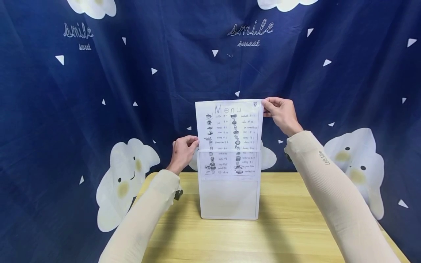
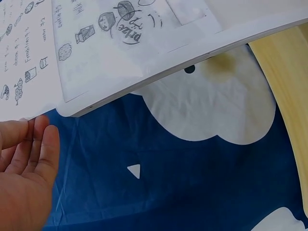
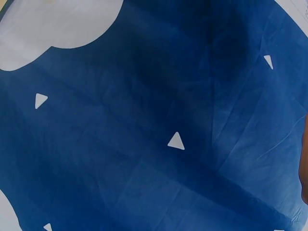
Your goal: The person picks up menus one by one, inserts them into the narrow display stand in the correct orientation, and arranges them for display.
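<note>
A paper menu sheet (image 1: 229, 126) with "Menu" at its top and rows of small drawings stands upright, its lower part inside a white sign holder (image 1: 229, 201) with a see-through front. My left hand (image 1: 182, 151) pinches the sheet's left edge just above the holder's top. Up at the sheet's top right corner, my right hand (image 1: 281, 114) grips the paper between thumb and fingers. The left wrist view shows the left hand's fingers (image 2: 45, 149) beside the holder's corner (image 2: 72, 108). Only a sliver of the right hand (image 3: 304, 163) enters the right wrist view.
The holder stands on a light wooden table (image 1: 292, 226). Behind it hangs a dark blue curtain (image 1: 184, 87) with white clouds, triangles and "smile sweet" lettering. The table's far edge meets the curtain close behind the holder.
</note>
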Demonstrator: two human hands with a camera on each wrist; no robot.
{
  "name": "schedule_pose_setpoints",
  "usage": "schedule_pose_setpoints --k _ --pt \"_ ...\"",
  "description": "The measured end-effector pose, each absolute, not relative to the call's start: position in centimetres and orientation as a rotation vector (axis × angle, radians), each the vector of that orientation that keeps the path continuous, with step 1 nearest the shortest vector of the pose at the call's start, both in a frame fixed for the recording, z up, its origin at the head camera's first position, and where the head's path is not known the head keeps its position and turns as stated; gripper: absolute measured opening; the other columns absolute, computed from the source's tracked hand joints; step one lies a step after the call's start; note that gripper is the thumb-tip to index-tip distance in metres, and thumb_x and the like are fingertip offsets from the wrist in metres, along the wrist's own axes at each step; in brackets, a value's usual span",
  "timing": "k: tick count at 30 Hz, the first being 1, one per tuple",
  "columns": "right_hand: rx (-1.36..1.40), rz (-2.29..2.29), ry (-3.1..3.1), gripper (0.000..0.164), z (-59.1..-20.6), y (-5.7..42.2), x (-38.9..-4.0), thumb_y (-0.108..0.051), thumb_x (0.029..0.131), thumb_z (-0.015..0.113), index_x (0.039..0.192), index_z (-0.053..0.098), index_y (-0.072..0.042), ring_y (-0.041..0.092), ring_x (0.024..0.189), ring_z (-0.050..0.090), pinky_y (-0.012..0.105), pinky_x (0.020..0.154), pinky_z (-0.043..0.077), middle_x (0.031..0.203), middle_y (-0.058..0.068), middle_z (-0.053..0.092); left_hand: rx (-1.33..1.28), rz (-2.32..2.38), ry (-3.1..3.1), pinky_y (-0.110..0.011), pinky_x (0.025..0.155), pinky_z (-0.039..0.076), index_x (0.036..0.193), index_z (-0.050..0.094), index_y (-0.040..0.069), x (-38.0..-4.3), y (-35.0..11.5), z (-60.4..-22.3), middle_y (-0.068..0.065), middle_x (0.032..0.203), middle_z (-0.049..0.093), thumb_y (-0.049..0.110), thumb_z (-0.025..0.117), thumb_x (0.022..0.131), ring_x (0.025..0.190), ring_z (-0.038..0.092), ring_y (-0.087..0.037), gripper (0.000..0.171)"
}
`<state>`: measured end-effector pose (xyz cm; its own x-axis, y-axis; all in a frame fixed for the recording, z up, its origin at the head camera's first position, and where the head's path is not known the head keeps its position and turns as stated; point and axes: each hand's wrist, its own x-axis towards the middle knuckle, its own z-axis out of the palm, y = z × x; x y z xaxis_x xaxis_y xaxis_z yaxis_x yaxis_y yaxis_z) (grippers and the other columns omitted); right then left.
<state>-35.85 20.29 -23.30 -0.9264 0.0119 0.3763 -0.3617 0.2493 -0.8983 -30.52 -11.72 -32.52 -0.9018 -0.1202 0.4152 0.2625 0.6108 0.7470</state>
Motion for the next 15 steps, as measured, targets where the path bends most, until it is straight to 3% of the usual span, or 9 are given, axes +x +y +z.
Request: schedule_pose_setpoints --k 7,15 --pt "0.332 1.736 -2.213 0.025 -23.3 20.3 -35.8 -0.018 0.1 0.061 0.108 0.066 0.005 0.015 0.085 0.062 0.02 0.077 0.055 0.096 0.007 0.068 -0.126 -1.213 -2.39 -0.036 0.074 0.054 0.104 0.076 0.005 -30.7 -11.7 -31.8 -0.008 0.094 0.075 0.015 0.069 0.096 0.087 0.07 -0.021 0.015" --pt "0.334 1.732 -2.217 0.026 -23.4 20.4 -35.8 -0.019 0.1 0.061 0.109 0.067 0.005 0.015 0.085 0.063 0.021 0.077 0.055 0.097 0.008 0.068 -0.189 -1.158 -2.335 -0.036 0.078 0.054 0.105 0.076 0.004 -31.3 -11.6 -28.7 -0.008 0.096 0.075 0.015 0.069 0.096 0.089 0.07 -0.02 0.016"
